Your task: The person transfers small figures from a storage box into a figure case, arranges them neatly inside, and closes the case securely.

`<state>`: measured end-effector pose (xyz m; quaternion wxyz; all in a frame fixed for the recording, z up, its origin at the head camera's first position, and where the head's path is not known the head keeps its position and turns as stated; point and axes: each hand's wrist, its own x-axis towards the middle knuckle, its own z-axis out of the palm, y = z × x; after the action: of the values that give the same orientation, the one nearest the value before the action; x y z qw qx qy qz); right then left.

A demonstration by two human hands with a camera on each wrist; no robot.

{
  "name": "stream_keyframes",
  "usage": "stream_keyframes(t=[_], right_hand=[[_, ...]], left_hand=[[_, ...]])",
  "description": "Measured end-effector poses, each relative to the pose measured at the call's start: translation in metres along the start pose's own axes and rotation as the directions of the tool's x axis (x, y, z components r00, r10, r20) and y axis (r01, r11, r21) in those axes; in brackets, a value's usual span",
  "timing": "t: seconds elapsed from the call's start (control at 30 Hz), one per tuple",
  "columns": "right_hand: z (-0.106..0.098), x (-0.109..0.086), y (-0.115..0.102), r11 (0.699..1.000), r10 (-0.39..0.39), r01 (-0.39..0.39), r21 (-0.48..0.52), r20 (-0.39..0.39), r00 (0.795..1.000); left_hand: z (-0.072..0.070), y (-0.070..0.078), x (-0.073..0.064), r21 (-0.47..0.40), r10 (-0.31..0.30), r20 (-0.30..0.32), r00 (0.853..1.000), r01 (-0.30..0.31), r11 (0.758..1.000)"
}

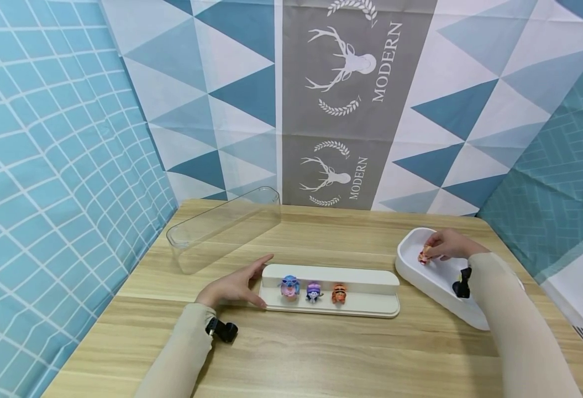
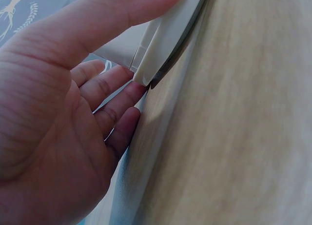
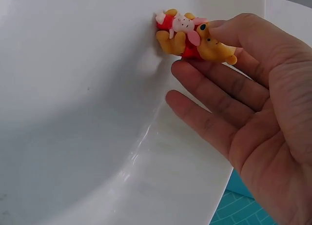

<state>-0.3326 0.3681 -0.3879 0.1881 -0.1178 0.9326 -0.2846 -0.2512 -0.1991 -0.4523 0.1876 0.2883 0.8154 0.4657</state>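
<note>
My right hand (image 1: pixel 451 244) pinches a small Winnie-the-Pooh figurine (image 3: pixel 202 42), a yellow bear in red with a pink Piglet on it. Hand and figurine are inside a white oblong tray (image 1: pixel 405 264) at the right, against its inner surface. My left hand (image 1: pixel 234 284) rests at the left end of a cream stepped display base (image 1: pixel 371 304), thumb by the front corner and relaxed fingers at the end and back. On the base's lower step stand a blue figurine (image 1: pixel 289 287) with sunglasses, a purple figurine (image 1: pixel 313 291) and an orange tiger figurine (image 1: pixel 339 293).
A clear plastic cover (image 1: pixel 224 232) lies at the back left of the wooden table (image 1: pixel 321 359). Patterned cloth (image 1: pixel 221 99) hangs behind the table, and blue checked cloth (image 1: pixel 47 166) borders its left side.
</note>
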Motion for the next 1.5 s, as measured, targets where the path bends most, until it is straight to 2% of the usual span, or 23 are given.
stream_keyframes(t=[0.27, 0.5, 0.67, 1.03, 1.3, 1.5], right_hand=[[0.002, 0.000, -0.001, 1.000, 0.013, -0.013, 0.011, -0.009, 1.000], [-0.003, 0.002, -0.013, 0.999, -0.043, 0.044, 0.016, -0.036, 0.998], [-0.009, -0.001, -0.023, 0.997, -0.077, 0.077, 0.002, -0.089, 0.993], [-0.015, -0.015, -0.038, 0.992, -0.123, 0.124, -0.003, -0.193, 0.974], [-0.013, -0.025, -0.053, 0.989, -0.145, 0.142, -0.031, -0.287, 0.947], [-0.012, -0.031, -0.067, 0.986, -0.165, 0.157, -0.050, -0.326, 0.931]], left_hand=[[0.000, -0.003, 0.001, -0.010, -0.007, 0.007, 1.000, 0.007, 1.000], [-0.001, -0.004, 0.002, -0.008, -0.018, 0.007, 1.000, 0.018, 1.000], [-0.001, -0.004, 0.002, 0.006, -0.020, 0.005, 1.000, 0.020, 1.000], [-0.001, -0.003, 0.001, 0.007, -0.036, -0.001, 0.999, 0.036, 0.999], [-0.001, -0.002, 0.002, 0.009, -0.024, 0.008, 1.000, 0.024, 1.000], [-0.001, -0.002, 0.002, 0.015, -0.021, 0.007, 1.000, 0.021, 1.000]])
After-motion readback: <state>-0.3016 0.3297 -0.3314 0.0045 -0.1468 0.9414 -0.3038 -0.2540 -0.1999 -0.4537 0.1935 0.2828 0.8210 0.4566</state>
